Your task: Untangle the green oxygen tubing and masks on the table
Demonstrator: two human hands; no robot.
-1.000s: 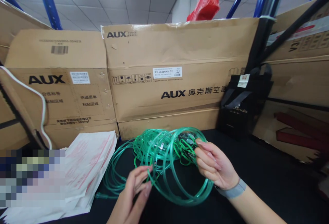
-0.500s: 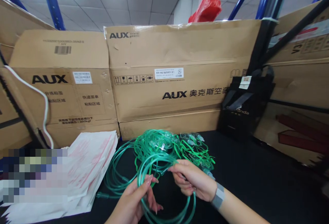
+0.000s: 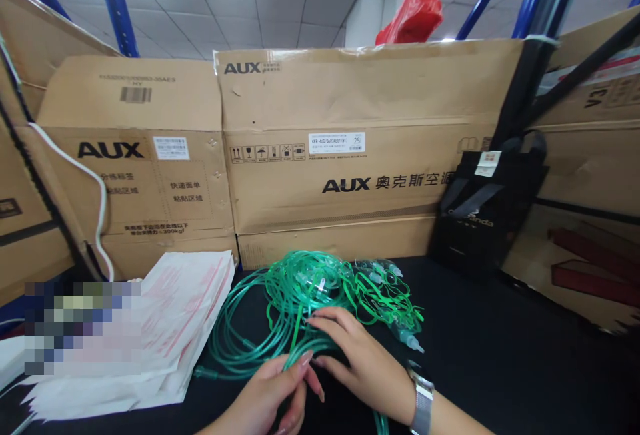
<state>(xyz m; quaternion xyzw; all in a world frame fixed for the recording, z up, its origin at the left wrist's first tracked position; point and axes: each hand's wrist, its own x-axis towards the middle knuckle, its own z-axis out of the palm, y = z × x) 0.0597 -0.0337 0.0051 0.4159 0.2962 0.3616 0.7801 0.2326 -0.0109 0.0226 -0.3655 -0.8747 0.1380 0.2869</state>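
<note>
My left hand (image 3: pixel 277 392) pinches a coil of green plastic tubing (image 3: pixel 325 340) between thumb and fingers, low in the middle of the view. Close on its right, my right hand (image 3: pixel 367 362) curves loosely around the same coil, fingers above and thumb below. Part of the coil is hidden behind this hand, and tube ends show beneath the wrist. Just beyond lies a tangled heap of green tubing (image 3: pixel 305 275). Clear plastic masks with green elastic straps (image 3: pixel 387 295) lie to its right.
White paper sheets with red print (image 3: pixel 170 322) are stacked at left, partly under a blurred patch. Cardboard boxes (image 3: pixel 285 215) wall off the back of the black tabletop (image 3: pixel 475 355). A black bag (image 3: pixel 485 215) stands at the back right, by a rack post.
My right hand has gone from a closed grip to a looser one with longer-stretched fingers. The large raised loop has come down and bunched between my hands. The view has shifted slightly.
</note>
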